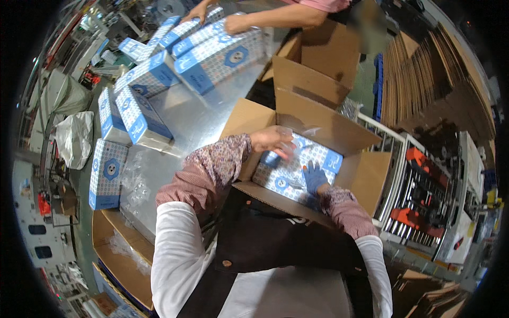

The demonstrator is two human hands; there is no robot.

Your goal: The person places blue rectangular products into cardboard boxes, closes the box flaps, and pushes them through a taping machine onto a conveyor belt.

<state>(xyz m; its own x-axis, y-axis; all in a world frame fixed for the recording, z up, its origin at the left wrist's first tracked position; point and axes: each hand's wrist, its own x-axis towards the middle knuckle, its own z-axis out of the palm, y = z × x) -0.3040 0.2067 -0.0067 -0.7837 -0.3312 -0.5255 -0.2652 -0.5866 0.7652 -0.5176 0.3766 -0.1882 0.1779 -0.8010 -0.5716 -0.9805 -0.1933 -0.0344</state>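
An open brown carton [366,172] stands before me with its flaps raised. Inside it lie white-and-blue patterned packages [289,172], side by side. My right hand [315,177], in a blue-grey glove with some fingertips bare, rests with spread fingers on top of the packages. Over the carton's left side my left hand [273,141] hovers, bare, its fingers apart and somewhat blurred. No held thing shows in it. A bit of clear plastic [312,131] lies by the carton's far inner wall.
A metal table [196,119] at left carries several matching packages [146,119]. Across it, a co-worker's hands [238,24] touch some packages. Another open carton [313,79] stands beyond mine. A roller conveyor [419,196] and stacked flat cardboard [424,79] are at right. Clear plastic wrap [135,183] lies left.
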